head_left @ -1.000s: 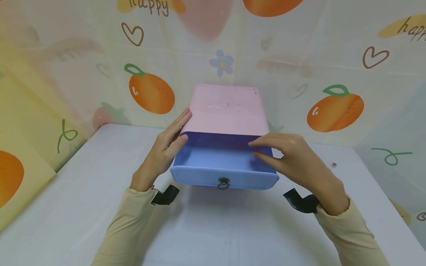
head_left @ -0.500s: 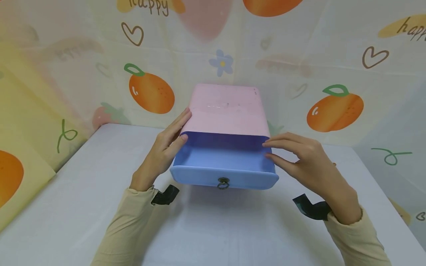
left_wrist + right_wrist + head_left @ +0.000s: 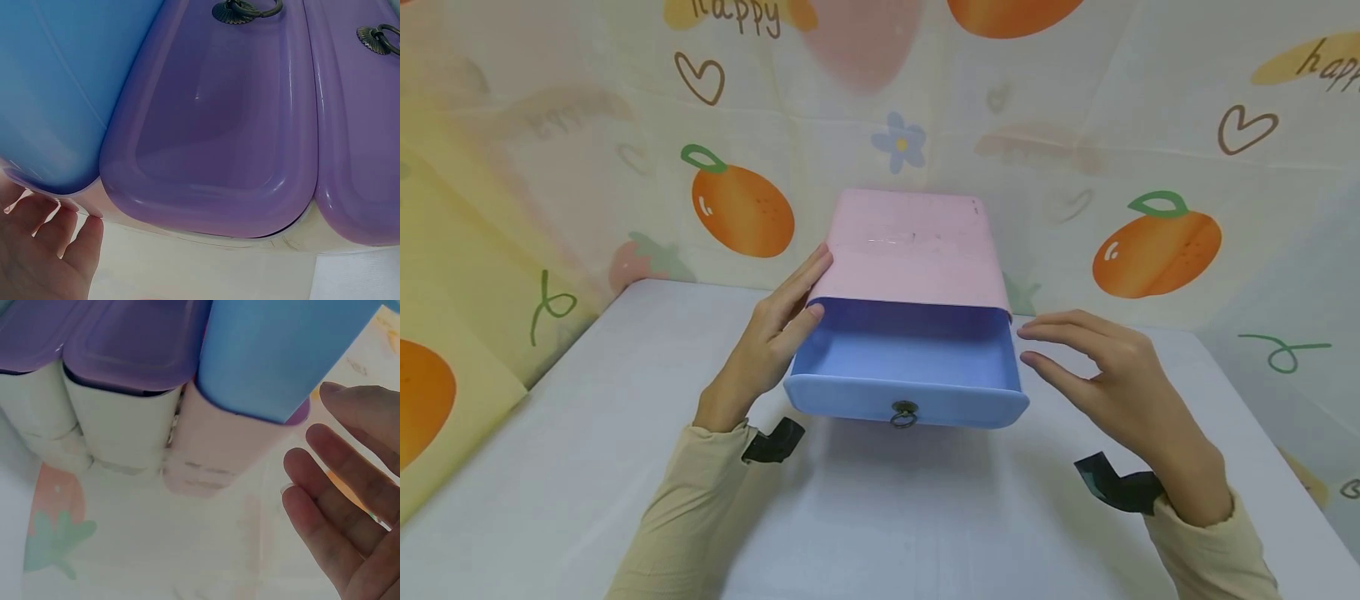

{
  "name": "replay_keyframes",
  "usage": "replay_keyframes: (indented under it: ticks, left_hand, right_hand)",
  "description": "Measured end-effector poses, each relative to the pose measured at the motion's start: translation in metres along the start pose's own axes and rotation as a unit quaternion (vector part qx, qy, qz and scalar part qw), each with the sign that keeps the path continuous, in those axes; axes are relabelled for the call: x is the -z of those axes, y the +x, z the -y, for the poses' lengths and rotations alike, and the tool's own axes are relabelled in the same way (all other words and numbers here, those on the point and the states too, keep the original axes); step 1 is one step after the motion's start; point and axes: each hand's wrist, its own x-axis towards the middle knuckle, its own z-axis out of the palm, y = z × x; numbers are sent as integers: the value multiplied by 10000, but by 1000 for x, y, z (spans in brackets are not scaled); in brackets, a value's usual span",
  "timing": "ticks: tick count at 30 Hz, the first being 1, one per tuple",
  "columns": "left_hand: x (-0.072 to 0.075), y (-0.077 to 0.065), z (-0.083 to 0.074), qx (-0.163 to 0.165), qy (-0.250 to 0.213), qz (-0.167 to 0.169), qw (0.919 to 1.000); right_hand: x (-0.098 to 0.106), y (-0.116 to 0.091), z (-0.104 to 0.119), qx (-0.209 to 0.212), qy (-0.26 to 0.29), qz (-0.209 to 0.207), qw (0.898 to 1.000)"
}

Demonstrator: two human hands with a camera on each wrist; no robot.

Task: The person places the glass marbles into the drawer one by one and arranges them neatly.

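Note:
A small drawer cabinet with a pink top (image 3: pixel 910 250) stands on the table. Its top blue drawer (image 3: pixel 842 396) is pulled out toward me, and the drawer's inside shows bare. A dark metal ring pull (image 3: pixel 903 417) hangs on the drawer front. My left hand (image 3: pixel 763 342) rests along the cabinet's left side, fingers fairly straight and thumb by the front edge. Off the right side, my right hand (image 3: pixel 1108 375) holds nothing; its fingers and thumb are apart, close beside the drawer. In the left wrist view, two purple drawers (image 3: pixel 219 125) sit pushed in below the blue one.
A white table (image 3: pixel 887 517) carries the cabinet near its back edge. Behind hangs a printed cloth (image 3: pixel 1037 100) with oranges and hearts. Black straps (image 3: pixel 773 440) show at both wrists.
My right hand has drawn out of the blue drawer and moved right, clear of its side. The left hand, cabinet and drawer have stayed put.

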Motion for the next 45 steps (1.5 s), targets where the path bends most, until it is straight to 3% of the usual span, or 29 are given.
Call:
replay_keyframes:
  ticks: [18,34,41,45]
  left_hand:
    - [0,-1,0,6,40,-1,10000]
    - [0,-1,1,-7,-24,-6,10000]
    - [0,0,1,-29,-53,6,10000]
    - [0,0,1,-70,-69,21,10000]
  right_hand:
    - [-1,-24,-19,-128,-94,-243,9996]
    - [4,-33,-45,-312,-116,-429,9985]
    - [16,-41,-53,-1183,-368,-409,9915]
    - [20,-44,-59,-1299,-286,-441,9901]
